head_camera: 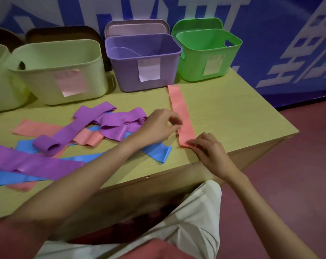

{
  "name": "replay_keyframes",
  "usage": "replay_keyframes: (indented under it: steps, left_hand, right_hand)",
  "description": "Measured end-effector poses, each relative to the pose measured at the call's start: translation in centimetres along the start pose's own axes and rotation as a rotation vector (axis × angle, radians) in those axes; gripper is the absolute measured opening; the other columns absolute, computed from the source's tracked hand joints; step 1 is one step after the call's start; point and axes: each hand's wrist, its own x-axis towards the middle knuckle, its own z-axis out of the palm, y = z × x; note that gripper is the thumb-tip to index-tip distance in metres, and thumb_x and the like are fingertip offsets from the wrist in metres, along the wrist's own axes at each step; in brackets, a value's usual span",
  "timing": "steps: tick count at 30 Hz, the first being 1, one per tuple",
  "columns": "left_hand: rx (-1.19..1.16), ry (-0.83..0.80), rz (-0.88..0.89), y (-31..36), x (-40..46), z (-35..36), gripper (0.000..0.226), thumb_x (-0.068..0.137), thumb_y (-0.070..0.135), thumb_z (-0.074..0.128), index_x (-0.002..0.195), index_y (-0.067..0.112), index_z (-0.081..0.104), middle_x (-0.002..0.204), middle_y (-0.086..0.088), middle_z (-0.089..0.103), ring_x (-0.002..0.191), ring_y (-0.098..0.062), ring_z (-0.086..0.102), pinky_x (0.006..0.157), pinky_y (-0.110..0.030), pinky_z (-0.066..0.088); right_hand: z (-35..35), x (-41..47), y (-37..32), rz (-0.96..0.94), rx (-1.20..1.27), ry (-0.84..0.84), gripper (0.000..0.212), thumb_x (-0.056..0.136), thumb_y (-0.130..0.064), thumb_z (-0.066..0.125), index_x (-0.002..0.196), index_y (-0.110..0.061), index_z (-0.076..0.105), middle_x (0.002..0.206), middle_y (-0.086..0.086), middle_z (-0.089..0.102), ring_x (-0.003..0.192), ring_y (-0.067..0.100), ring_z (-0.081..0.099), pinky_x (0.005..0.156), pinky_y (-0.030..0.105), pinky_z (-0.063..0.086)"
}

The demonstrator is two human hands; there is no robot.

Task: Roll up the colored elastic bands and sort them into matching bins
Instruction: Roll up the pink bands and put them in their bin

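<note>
A pink band (180, 113) lies stretched flat on the table (233, 116), running from the purple bin (141, 60) toward the near edge. The right hand (209, 148) pinches its near end with curled fingers, while the left hand (158, 124) grips the strip's left edge partway up. To the left, a loose heap of purple, blue and pink bands (68, 139) lies before the pale green bin (59, 70); a bright green bin (207, 53) stands right of the purple one.

A wooden table (233, 113) stands against a blue-and-white wall (270, 25).
</note>
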Motion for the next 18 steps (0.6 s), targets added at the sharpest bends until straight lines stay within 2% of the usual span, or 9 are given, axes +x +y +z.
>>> replay_keyframes:
  steps: [1,3,6,8,11,18]
  left_hand:
    - [-0.005,-0.012,0.027,0.6,-1.8,0.2,0.010,0.080,0.015,0.072,0.090,0.013,0.074,0.086,0.003,0.071,0.071,0.003,0.057,0.070,-0.008,0.039]
    - [0.046,-0.042,0.083,1.2,-4.5,1.0,0.013,0.081,0.021,0.073,0.091,0.014,0.072,0.089,0.002,0.071,0.083,-0.009,0.061,0.077,-0.019,0.039]
    - [0.170,0.031,0.134,1.5,-6.1,2.8,0.022,0.079,0.024,0.073,0.099,0.015,0.070,0.094,0.001,0.069,0.092,-0.020,0.059,0.085,-0.029,0.034]
    - [0.211,0.141,0.155,1.6,-6.5,3.8,0.023,0.075,0.023,0.072,0.096,0.014,0.069,0.091,0.000,0.067,0.089,-0.023,0.060,0.083,-0.030,0.032]
    - [0.228,0.259,0.161,1.6,-6.4,4.6,0.020,0.074,0.024,0.068,0.091,0.014,0.068,0.088,0.000,0.064,0.087,-0.024,0.058,0.081,-0.031,0.034]
    - [0.264,0.189,0.163,1.7,-6.0,5.2,0.012,0.075,0.019,0.076,0.080,0.015,0.067,0.076,0.000,0.066,0.075,-0.024,0.059,0.076,-0.034,0.033]
  right_hand:
    - [-0.1,0.0,-0.1,0.003,0.015,0.016,0.019,0.089,-0.013,0.063,0.108,-0.008,0.067,0.086,-0.014,0.050,0.084,0.018,0.051,0.073,0.022,0.041]
    - [-0.4,0.1,-0.1,0.004,0.024,0.026,0.016,0.087,-0.010,0.068,0.102,-0.008,0.066,0.086,-0.019,0.050,0.083,0.015,0.051,0.071,0.027,0.043]
    - [-0.8,0.2,-0.1,-0.019,-0.010,0.010,0.012,0.084,-0.004,0.071,0.094,-0.009,0.069,0.085,-0.002,0.060,0.082,0.017,0.051,0.071,0.026,0.042]
    - [-1.1,0.2,-0.1,-0.013,-0.006,0.010,0.012,0.083,-0.003,0.071,0.094,-0.009,0.069,0.085,0.000,0.061,0.082,0.019,0.052,0.072,0.027,0.043]
    - [-1.2,0.0,-0.3,-0.006,-0.003,0.017,0.013,0.083,-0.002,0.071,0.093,-0.010,0.070,0.083,-0.005,0.057,0.081,0.018,0.051,0.071,0.027,0.042]
    - [-0.8,-0.5,-0.2,0.017,0.011,0.017,0.010,0.083,-0.004,0.071,0.089,-0.012,0.071,0.083,-0.004,0.060,0.079,0.018,0.052,0.070,0.030,0.044]
